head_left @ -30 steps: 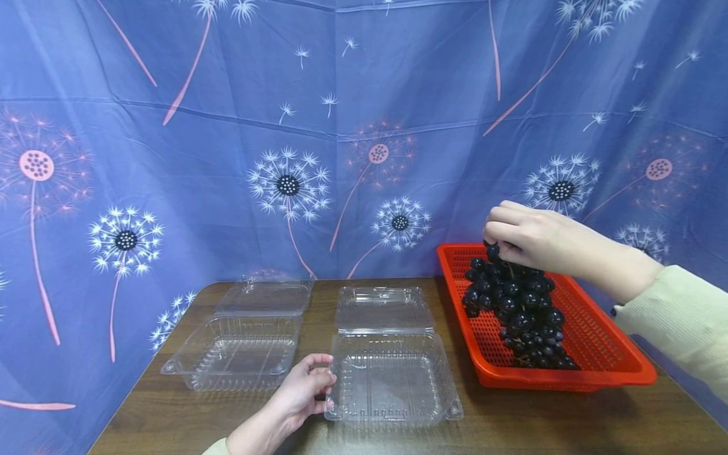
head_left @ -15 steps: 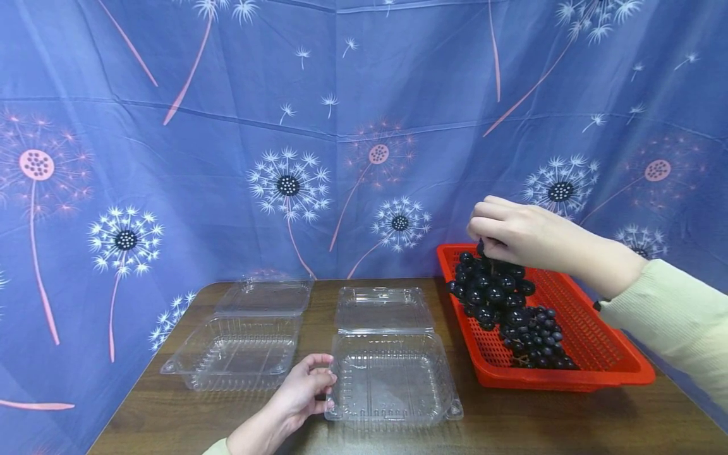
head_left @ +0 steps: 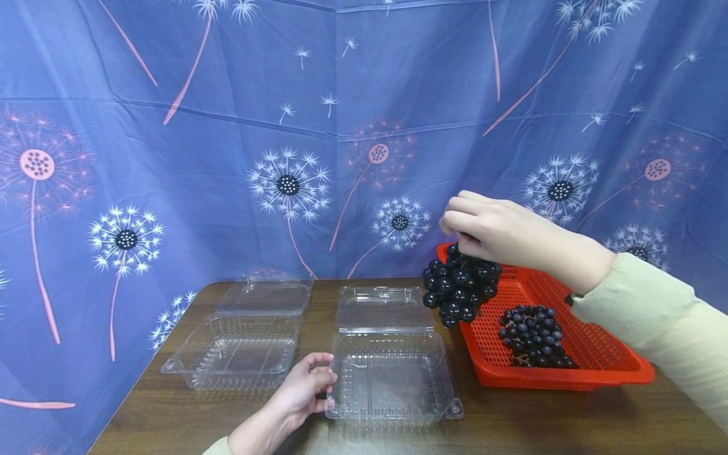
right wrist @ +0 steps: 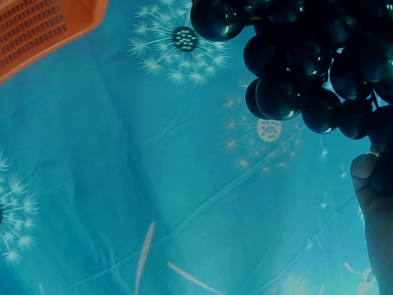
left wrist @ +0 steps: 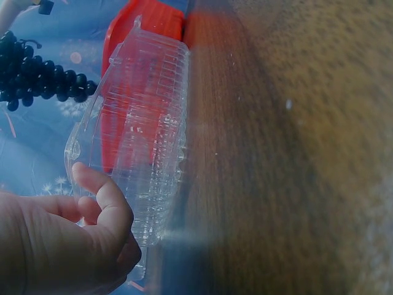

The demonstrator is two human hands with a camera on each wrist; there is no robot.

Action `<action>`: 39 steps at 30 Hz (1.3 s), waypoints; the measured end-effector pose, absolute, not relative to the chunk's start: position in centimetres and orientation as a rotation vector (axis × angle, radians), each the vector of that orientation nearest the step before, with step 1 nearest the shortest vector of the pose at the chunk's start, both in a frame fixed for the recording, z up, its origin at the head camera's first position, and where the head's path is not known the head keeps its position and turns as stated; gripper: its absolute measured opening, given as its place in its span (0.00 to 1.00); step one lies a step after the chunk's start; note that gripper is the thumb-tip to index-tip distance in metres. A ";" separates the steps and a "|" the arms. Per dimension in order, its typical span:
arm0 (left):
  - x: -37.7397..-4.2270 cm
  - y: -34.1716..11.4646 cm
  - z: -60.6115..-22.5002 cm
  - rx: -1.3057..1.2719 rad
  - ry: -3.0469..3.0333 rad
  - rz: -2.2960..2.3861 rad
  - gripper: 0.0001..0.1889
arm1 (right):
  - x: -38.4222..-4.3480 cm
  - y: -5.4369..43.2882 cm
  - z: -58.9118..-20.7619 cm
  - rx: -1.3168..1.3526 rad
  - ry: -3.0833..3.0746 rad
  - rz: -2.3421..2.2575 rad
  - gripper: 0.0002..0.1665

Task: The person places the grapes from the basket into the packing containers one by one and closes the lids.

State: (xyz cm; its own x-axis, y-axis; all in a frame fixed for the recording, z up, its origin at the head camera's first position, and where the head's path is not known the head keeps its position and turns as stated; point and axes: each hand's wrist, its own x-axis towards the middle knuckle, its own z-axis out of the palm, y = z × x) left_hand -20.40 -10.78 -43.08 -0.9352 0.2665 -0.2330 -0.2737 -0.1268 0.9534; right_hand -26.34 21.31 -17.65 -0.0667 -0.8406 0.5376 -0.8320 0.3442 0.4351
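Observation:
My right hand (head_left: 495, 227) pinches the top of a bunch of black grapes (head_left: 459, 284), which hangs over the left rim of a red plastic basket (head_left: 569, 379). In the right wrist view the grapes (right wrist: 307, 55) fill the upper right, and part of the thumb (right wrist: 363, 169) shows below them. My left hand (head_left: 304, 388) grips the left edge of a clear plastic clamshell box (head_left: 392, 385), whose lid lies folded back. The left wrist view shows the thumb and fingers of that hand (left wrist: 92, 227) at the box's rim (left wrist: 72, 147). The right fingertips are hidden.
A second bunch of dark, smaller grapes (head_left: 534, 338) lies in the basket. To the left stands another open clear clamshell box (head_left: 244, 354). All rest on a brown wooden table (head_left: 500, 423), with a blue dandelion-print cloth (head_left: 227, 158) hanging behind.
My right hand has lifted the bunch of grapes and carried it left toward the basket's rim, uncovering the other bunch. The left hand stays at the box's edge.

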 end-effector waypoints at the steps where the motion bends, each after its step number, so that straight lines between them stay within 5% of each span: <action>1: -20.4 -10.8 -43.1 -0.009 1.796 2.123 0.25 | -26.3 21.1 -17.6 1.466 -1.875 -0.008 0.11; 15: -20.4 -11.0 -43.0 -0.009 1.793 2.115 0.25 | -25.2 17.9 -16.6 1.504 -1.839 0.015 0.13; 39: -20.2 -11.1 -43.0 -0.009 1.804 2.119 0.25 | -23.0 11.8 -20.7 1.780 -1.792 -0.059 0.14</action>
